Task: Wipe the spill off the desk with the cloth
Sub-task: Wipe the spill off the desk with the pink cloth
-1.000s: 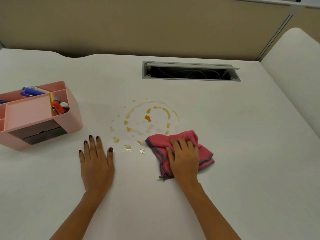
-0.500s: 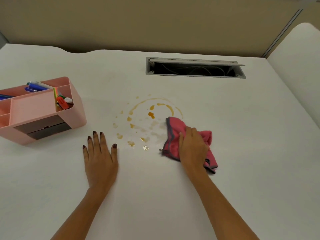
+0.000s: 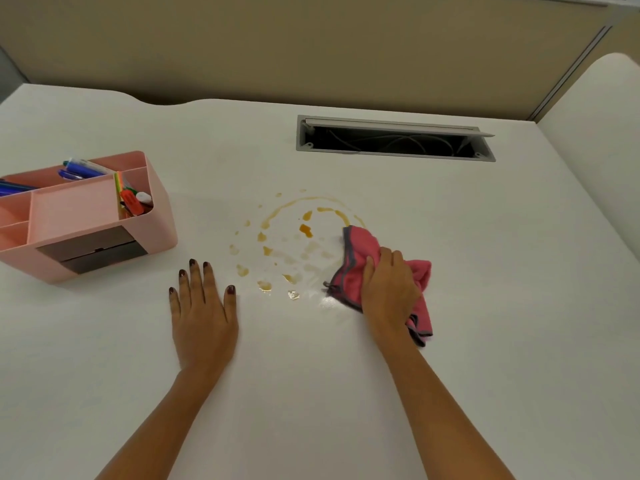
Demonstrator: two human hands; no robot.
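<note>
An office: a white desk (image 3: 346, 393) with cable hatch (image 3: 394, 140), beige partition (image 3: 311, 46) and pen organiser (image 3: 83, 216).

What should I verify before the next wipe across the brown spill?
1. Brown liquid spill cleared: not ok; its ring and drops show on the white desk.
2. Right hand grips the crumpled pink cloth: ok.
3. Cloth touches the desk at the spill's right edge: ok.
4. Left hand flat on the desk, apart from the drops: ok.
5. Pink plastic desk organiser apart from the spill: ok.
</note>
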